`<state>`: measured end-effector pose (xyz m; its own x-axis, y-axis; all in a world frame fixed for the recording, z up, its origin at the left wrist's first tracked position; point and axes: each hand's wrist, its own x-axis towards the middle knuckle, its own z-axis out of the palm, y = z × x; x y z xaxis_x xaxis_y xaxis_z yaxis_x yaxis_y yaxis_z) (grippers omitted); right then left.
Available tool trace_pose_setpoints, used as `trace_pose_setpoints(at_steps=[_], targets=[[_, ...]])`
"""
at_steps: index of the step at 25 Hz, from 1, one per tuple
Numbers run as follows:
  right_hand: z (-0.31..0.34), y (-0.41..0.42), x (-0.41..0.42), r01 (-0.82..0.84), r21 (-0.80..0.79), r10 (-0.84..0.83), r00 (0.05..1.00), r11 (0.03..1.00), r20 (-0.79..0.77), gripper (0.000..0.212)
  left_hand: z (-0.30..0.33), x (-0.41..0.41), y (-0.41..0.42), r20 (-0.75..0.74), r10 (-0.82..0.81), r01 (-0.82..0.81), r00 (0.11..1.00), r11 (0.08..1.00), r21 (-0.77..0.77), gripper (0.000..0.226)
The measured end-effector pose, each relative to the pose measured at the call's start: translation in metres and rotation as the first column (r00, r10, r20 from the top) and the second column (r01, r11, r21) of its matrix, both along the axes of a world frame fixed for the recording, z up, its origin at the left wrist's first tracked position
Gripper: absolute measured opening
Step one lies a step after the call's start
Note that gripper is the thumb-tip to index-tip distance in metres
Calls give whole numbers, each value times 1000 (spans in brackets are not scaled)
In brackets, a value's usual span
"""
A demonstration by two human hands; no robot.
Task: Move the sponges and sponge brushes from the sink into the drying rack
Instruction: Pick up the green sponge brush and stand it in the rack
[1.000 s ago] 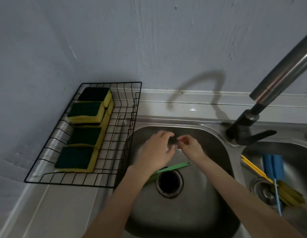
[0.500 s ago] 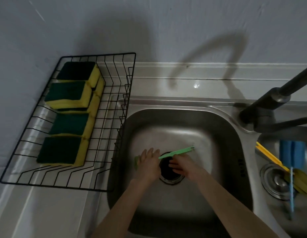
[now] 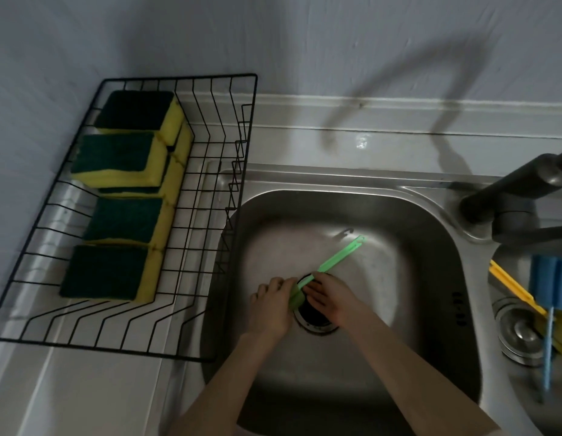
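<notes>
Steel faucet (image 3: 509,196) stands beside blue brush (image 3: 548,275).

- You had both forearms bare all the way up to where they left the bottom of the view; no sleeve or cuff showed on either.
- Your left hand (image 3: 268,306) carried no glove, ring, watch or band that the dim light let me see.
- Your right hand (image 3: 331,298) was likewise bare, wrist included.
- Your nails looked short and plain, though the picture was too soft to be sure.
</notes>
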<state>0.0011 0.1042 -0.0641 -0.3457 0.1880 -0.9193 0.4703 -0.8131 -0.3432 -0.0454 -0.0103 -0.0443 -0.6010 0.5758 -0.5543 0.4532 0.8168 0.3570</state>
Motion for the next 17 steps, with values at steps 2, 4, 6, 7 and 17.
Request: trace_pose_setpoints(at_steps=[2,4,6,7,17], targets=[[9,4,1,-15,80,17,1000,997,-20,15,8,3,2,-3,7,-7,1000,999,43,53],[25,10,2,-1,134,9,998,991,-57,16,21,5,6,-9,15,-15,1000,995,100,54],[44,20,2,31,193,-8,993,981,-119,18,37,7,11,-6,29,-28,1000,983,180,49],[55,26,3,31,244,6,989,969,-149,20,47,8,13,-5,32,-30,999,973,227,46],[208,60,4,143,560,177,860,816,-478,22,183,-3,17,-286,-9,165,958,834,527,48]])
